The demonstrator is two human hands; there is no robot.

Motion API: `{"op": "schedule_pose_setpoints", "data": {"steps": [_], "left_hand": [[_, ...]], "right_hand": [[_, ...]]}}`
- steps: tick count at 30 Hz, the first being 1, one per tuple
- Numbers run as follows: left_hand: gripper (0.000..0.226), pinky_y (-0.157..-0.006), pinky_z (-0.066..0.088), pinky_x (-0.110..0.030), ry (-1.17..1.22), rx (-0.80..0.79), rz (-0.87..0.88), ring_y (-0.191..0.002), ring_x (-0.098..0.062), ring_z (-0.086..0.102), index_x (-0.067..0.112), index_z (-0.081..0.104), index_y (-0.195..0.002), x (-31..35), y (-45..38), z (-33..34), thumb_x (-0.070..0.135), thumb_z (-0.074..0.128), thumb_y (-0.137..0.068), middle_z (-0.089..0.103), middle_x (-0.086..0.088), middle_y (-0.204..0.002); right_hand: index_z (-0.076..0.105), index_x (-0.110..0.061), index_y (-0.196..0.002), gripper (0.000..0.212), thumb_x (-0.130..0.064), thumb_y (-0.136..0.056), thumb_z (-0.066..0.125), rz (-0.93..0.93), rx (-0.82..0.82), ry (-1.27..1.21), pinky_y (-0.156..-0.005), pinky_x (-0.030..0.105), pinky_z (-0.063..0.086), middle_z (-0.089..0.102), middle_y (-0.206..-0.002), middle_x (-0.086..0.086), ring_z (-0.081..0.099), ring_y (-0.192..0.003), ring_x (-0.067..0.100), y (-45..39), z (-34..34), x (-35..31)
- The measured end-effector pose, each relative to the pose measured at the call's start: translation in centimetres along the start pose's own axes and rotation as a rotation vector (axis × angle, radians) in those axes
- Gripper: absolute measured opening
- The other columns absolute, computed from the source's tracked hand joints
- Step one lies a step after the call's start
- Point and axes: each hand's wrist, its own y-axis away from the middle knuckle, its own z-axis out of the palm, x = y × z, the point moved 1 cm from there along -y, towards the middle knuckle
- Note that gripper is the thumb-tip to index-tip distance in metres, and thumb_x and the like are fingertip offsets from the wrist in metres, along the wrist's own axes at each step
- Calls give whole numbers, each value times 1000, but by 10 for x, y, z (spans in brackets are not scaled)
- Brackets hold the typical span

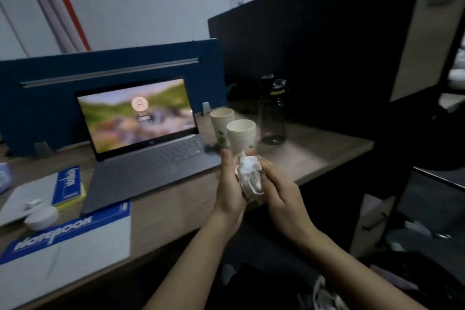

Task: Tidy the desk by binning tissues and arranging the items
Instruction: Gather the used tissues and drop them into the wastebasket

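I have the tissue [249, 178] cupped between my left hand [230, 191] and right hand [281, 196]; I'd press it tighter before binning, clear of the cups [240, 136] just beyond.

Both hands, left [230, 191] and right [281, 192], press a crumpled tissue [249, 175] between them at the bench's [173, 199] near edge, near two paper cups [234, 131].

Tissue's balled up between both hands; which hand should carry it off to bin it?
Probably right. The right hand wraps the crumpled tissue from the desk's open right side; the left hand only backs it.
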Motion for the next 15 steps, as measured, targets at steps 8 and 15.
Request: {"op": "schedule_pose_setpoints", "data": {"steps": [8,15], "left_hand": [[72,-83,53,-23,-134,-268,-77,-114,-16,65,26,53,-136,-116,12,102,71,27,-86,63,-7,-130],[44,-69,52,-9,-97,-328,-321,-92,8,68,44,60,-121,-228,17,135,51,22,-102,73,27,-95]], "right_hand": [[60,-27,-128,38,-22,-95,41,346,184,-81,-90,41,51,70,-116,-3,65,-107,16,86,-110,83],[64,-27,-123,35,-20,-98,40,641,294,-218,-69,25,52,72,-108,3,68,-92,18,152,-155,148]]}}
